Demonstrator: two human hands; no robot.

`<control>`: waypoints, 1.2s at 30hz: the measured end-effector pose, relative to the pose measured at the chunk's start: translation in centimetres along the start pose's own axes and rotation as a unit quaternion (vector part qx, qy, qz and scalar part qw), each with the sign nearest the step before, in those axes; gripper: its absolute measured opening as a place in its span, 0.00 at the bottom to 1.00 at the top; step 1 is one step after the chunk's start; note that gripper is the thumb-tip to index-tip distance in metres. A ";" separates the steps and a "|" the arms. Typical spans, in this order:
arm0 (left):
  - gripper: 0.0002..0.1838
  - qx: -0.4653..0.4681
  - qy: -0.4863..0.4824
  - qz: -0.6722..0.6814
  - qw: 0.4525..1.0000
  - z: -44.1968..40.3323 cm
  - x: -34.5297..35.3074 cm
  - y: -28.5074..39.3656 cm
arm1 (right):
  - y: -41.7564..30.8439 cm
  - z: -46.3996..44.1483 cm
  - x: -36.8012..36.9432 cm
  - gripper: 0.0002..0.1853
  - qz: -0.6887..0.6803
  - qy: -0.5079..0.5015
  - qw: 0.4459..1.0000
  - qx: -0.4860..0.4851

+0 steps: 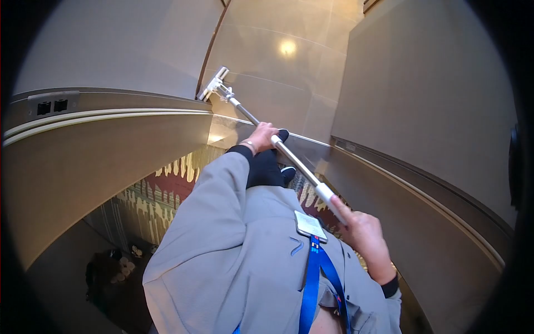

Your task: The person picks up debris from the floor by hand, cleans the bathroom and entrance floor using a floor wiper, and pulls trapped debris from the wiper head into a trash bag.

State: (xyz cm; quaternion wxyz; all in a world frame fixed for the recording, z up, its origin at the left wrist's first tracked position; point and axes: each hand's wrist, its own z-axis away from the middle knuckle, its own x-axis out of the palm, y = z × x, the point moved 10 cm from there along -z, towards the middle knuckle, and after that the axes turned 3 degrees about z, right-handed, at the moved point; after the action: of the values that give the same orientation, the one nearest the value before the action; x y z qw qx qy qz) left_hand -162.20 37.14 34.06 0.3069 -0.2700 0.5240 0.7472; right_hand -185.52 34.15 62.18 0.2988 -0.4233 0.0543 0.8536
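Note:
A mop with a long metal pole (pixel 298 162) runs diagonally from the upper left to the lower right. Its white head (pixel 213 84) rests on the tiled floor (pixel 267 67), beside the base of the left panel. My left hand (pixel 263 136) is closed around the middle of the pole, near a white collar. My right hand (pixel 361 231) grips the upper end by the white handle (pixel 328 196), its index finger stretched along it. The palm side of each hand is hidden.
Grey panels stand left (pixel 122 50) and right (pixel 423 94) of the tiles. A socket plate (pixel 54 106) sits at the far left. Patterned carpet (pixel 144 209) lies around my feet. A badge (pixel 310 225) hangs from a blue lanyard. Another person (pixel 114 273) shows dimly at the lower left.

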 end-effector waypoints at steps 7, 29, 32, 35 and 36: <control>0.12 0.093 0.006 0.101 0.991 -3.9 3.5 11.2 | 5.4 6.5 -6.7 0.34 -0.001 -0.012 0.997 0.070; 0.08 0.068 0.025 0.080 0.994 -4.2 -0.8 12.1 | 9.3 6.1 -8.2 0.12 -0.706 0.376 0.589 -0.113; 0.08 0.109 0.067 0.141 0.982 -5.7 1.1 18.9 | 12.1 11.1 -9.3 0.13 -0.679 0.406 0.604 -0.096; 0.08 0.156 0.058 0.193 0.967 -8.2 1.1 24.0 | 12.5 13.5 -14.0 0.13 -0.628 0.434 0.643 -0.057; 0.09 0.160 0.046 0.211 0.963 -8.9 1.2 25.8 | 13.2 14.5 -14.4 0.13 -0.625 0.449 0.637 -0.048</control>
State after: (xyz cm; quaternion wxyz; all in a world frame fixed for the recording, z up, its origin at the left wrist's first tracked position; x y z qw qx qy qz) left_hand -181.35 22.14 46.43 0.1568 -0.1345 0.6954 0.6882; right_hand -196.22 21.73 80.12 0.6790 -0.7011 -0.1369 0.1696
